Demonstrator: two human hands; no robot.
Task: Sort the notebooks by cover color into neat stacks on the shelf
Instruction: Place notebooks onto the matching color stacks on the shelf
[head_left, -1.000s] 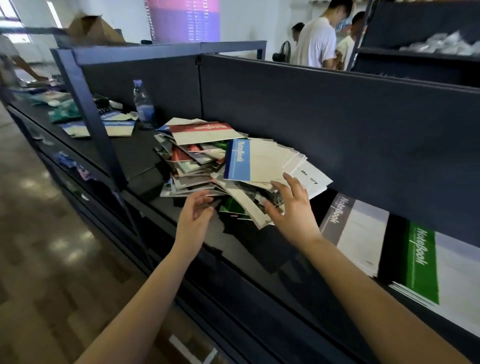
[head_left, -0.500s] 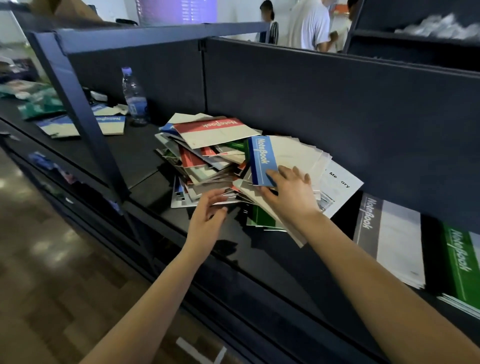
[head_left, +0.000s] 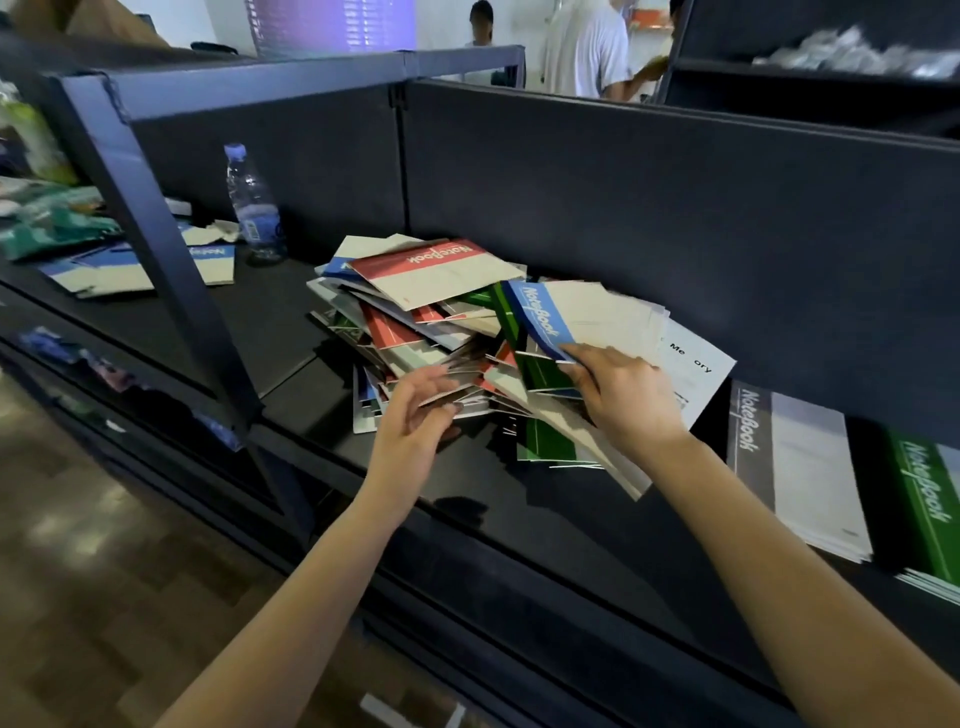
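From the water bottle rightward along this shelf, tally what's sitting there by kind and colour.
Clear plastic water bottle with blue cap: 1
Jumbled pile of mixed-colour notebooks: 1
Neat grey-striped notebook stack: 1
Neat green-striped notebook stack: 1
Total: 4

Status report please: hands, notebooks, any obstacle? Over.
Left hand pinches edges in mixed pile. Right hand grips blue notebook atop it. Grey stack, green stack to the right; no obstacle seen.
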